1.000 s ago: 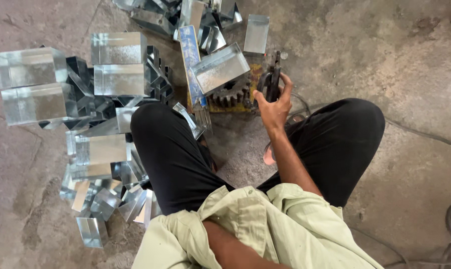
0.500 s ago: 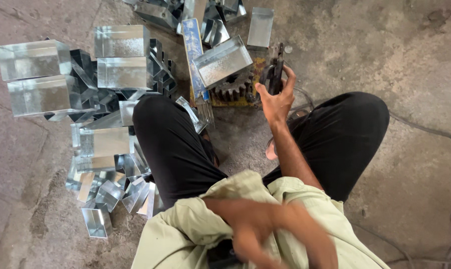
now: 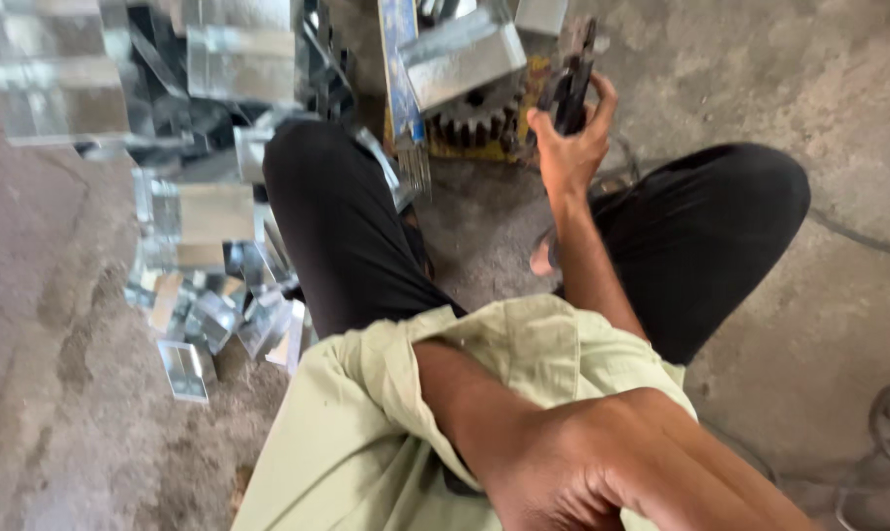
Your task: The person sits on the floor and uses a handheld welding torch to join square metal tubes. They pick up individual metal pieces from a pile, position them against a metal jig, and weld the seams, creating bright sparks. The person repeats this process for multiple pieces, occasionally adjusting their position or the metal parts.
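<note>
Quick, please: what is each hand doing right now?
Left hand: near the shirt, blurred; cannot be told.
Right hand: closed on a dark tool.

Shiny folded sheet-metal boxes (image 3: 209, 211) lie heaped on the concrete floor (image 3: 838, 118), near a toothed gear (image 3: 479, 116).

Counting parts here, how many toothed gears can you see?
1: the gear lies by the right hand gripping a dark tool, half under a metal box. Others may be hidden.

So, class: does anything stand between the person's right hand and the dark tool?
Nothing visible does. The right hand is already closed around the dark tool, held above the toothed gear on the floor.
</note>
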